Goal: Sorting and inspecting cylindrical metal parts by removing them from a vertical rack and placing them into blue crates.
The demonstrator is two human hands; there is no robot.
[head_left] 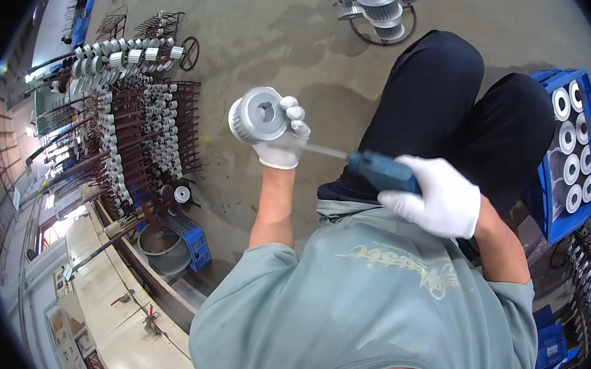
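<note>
My left hand (284,149), in a white glove, grips a silver toothed pulley (251,112) by its side. The pulley's flat face and centre bore are turned up, and the bore looks notched. White-gloved too, my right hand (440,199) is closed round the dark blue handle of a tool (380,170). A thin straight shaft runs from that handle toward the left hand. Motion smears the shaft, so I cannot tell the tool's exact kind or whether its tip touches the pulley.
Right of my knees stands a blue crate (551,204) with several ring-faced metal parts. More toothed pulleys (382,12) are stacked on a round stand ahead. Racks (145,114) hung with many small pulleys fill the left, near a grey tub (165,252) and a blue basket (197,246).
</note>
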